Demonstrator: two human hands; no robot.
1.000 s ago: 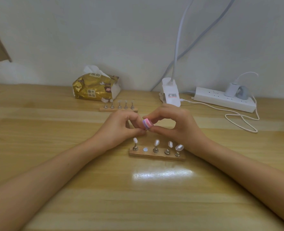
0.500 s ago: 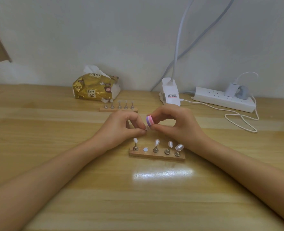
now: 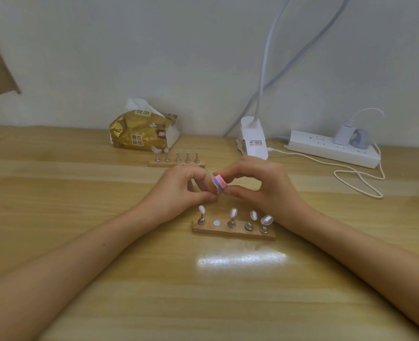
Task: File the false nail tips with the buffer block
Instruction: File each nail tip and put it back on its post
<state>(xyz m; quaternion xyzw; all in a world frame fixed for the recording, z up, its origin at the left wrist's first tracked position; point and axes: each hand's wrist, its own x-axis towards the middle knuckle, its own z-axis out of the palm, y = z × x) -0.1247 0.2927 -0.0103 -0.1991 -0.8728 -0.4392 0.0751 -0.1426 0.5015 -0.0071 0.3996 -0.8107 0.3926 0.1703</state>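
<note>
Head camera looks down on both hands, which meet just behind the near holder. The right hand [image 3: 262, 188] has its thumb and fingers curled round the buffer block [image 3: 220, 183], a small block with pink and purple layers, and holds it above the worktop [image 3: 80, 242]. The left hand [image 3: 179, 190] is curled too, and its thumb and forefinger pinch together right at the lower edge of the block. What they pinch is hidden, but I judge it is a nail tip (one place on the near holder is bare).

The step in hand seems to be the filing of this one tip. The next move calls for short, light strokes, with a firm pinch so that the small piece does not slip away.

Now the count. There are two hands and one block. There are two wooden holders. The near holder [image 3: 233, 233] carries four nail tips [image 3: 233, 213] on metal pegs, and one bare white disc [image 3: 216, 222]. The far holder [image 3: 176, 164] carries five pegs, whose tops are too small to read. Behind them stand one golden tissue pack [image 3: 142, 134], one white lamp clamp [image 3: 252, 141] and one power strip [image 3: 326, 148] with a charger [image 3: 342, 134] plugged in.
</note>
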